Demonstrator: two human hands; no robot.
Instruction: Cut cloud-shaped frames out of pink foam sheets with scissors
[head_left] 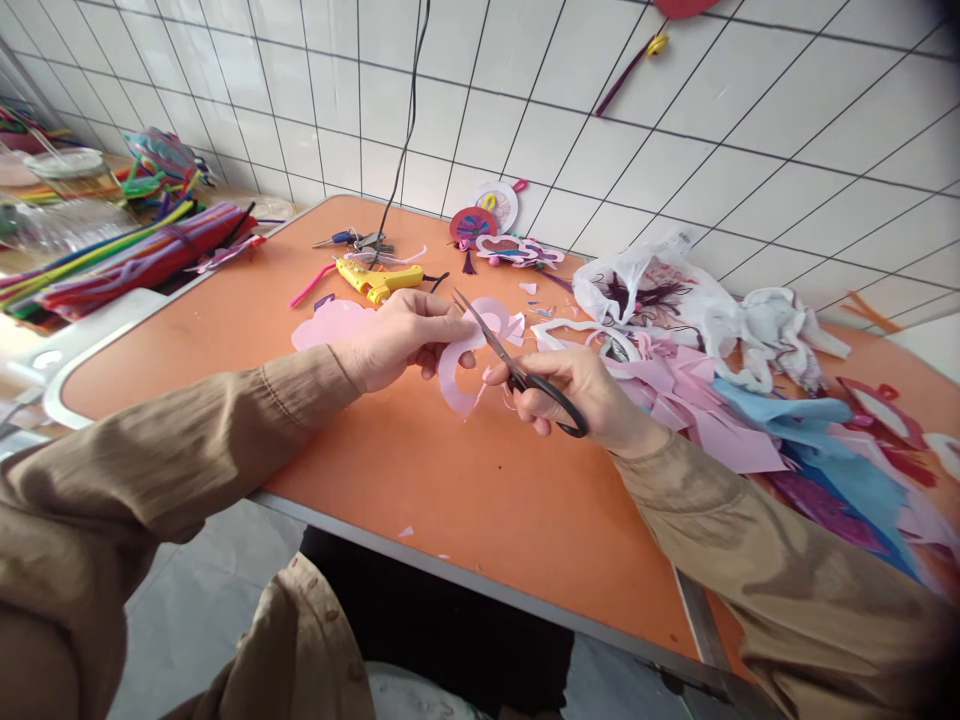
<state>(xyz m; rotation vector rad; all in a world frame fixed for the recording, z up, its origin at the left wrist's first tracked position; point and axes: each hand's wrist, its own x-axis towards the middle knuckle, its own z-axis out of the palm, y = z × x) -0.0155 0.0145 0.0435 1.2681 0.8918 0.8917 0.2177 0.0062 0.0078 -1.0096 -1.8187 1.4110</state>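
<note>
My left hand [409, 335] pinches a curved strip of pale pink paper or felt [452, 380] above the middle of the orange table. Black-handled scissors [555, 395] are in my right hand [581, 390], with fingers wrapped about the handles. Their blades point up and left and lie across the pink piece, close to my left fingertips. Whether the blades are parted is hard to make out. A scalloped pink piece [334, 325] lies on the table just behind my left wrist.
A yellow glue gun [379, 280] lies beyond my left hand, beside keys [371, 242]. Finished round ornaments [474, 225] rest by the tiled wall. At right are a white plastic bag [675, 290], pink scraps [697, 400] and blue cloth [847, 470]. Colourful pipe cleaners [150, 255] lie at left.
</note>
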